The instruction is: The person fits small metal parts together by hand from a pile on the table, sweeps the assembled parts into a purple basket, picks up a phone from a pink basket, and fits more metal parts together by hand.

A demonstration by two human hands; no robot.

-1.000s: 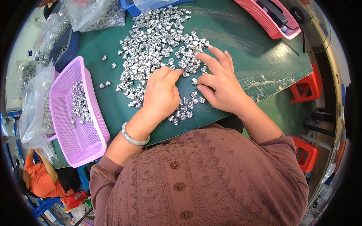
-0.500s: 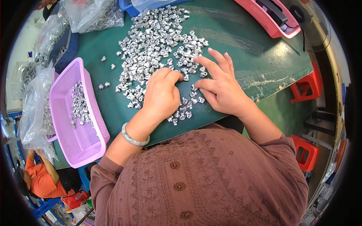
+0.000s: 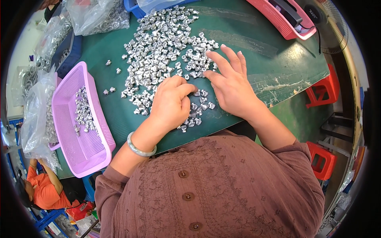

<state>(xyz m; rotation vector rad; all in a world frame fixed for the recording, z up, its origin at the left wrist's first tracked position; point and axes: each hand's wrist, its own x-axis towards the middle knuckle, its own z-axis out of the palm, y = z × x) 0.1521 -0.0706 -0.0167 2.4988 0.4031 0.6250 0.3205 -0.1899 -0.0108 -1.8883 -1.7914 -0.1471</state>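
Observation:
A large heap of small silver metal fittings (image 3: 158, 43), ribbed and hollow, spreads over the green table (image 3: 234, 23). Nearer to me lies a smaller cluster of the same fittings (image 3: 194, 115). My left hand (image 3: 170, 101), with a bangle on its wrist, is curled between heap and cluster. Its index fingertip rests at the cluster's far edge, and the hand's underside is hidden, so what it holds cannot be made out. My right hand (image 3: 234, 83) has its fingers apart, with its fingertips at the heap's right edge and nothing gripped.
A purple basket (image 3: 107, 137) holding some fittings stands on the left, beside clear plastic bags (image 3: 99, 18) of metal parts. A pink basket (image 3: 278, 23) with a black device is at the far right. Red stools (image 3: 323, 158) stand beyond the table's right edge. A person in orange (image 3: 47, 190) is at lower left.
My left index fingertip has moved nearer to me, from the heap's edge to the small cluster. My right hand has shifted slightly away from me, its lower fingers leaving the cluster for the heap's edge.

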